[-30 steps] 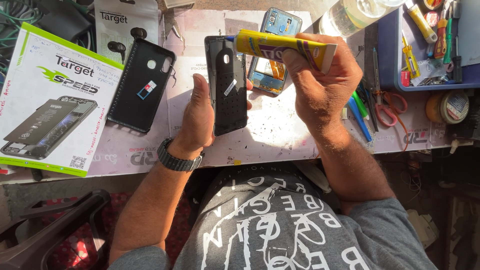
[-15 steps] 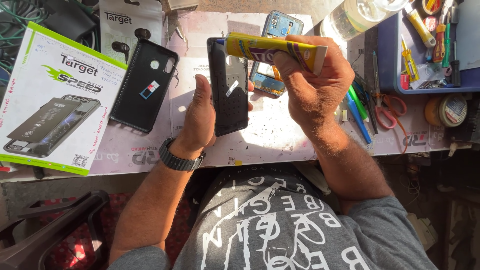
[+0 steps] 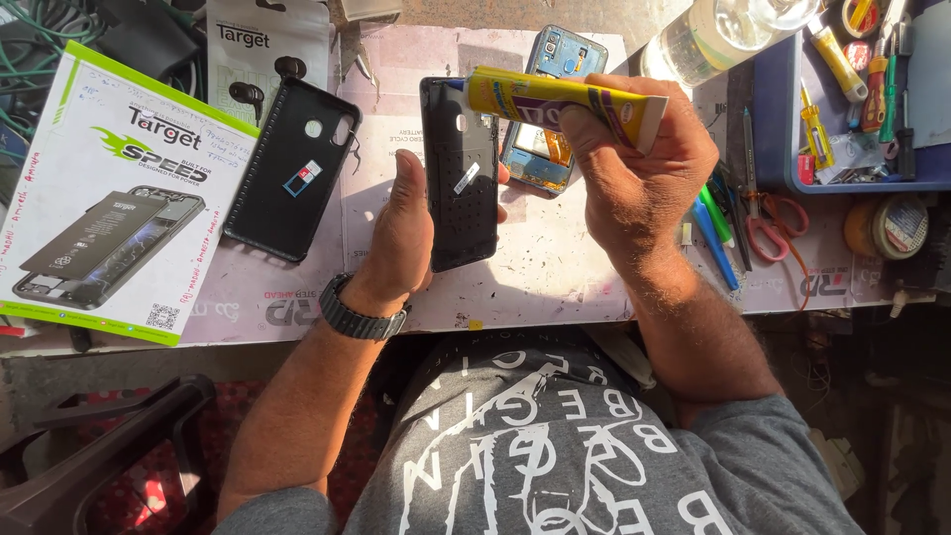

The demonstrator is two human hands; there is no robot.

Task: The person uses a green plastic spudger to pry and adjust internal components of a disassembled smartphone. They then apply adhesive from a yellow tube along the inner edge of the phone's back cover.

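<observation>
a: obs 1. left hand wraps the left edge of a black phone back panel, thumb side along the edge, fingertips curling round the far side. panel is held upright in the view, lifted just above the worn work mat.

b: right hand?

a: right hand is closed round a yellow glue tube, thumb pressed on the tube body, fingers wrapped behind. tube lies nearly level, its nozzle end at the top edge of the panel. cannot tell whether the tip touches the panel or stands just off it.

b: surroundings, left of the panel?

a: a black phone case flat on the mat, just beside the left hand. further left, a white and green product box with a picture of a battery on it. above the case, black earphones on a card.

b: and behind or right?

a: an opened blue phone body lies on the mat behind the tube, partly hidden by it. right of the right hand: red-handled scissors, blue and green pens, a roll of tape. a blue tray at the upper right holds small tools. a dark watch sits on the left wrist.
</observation>
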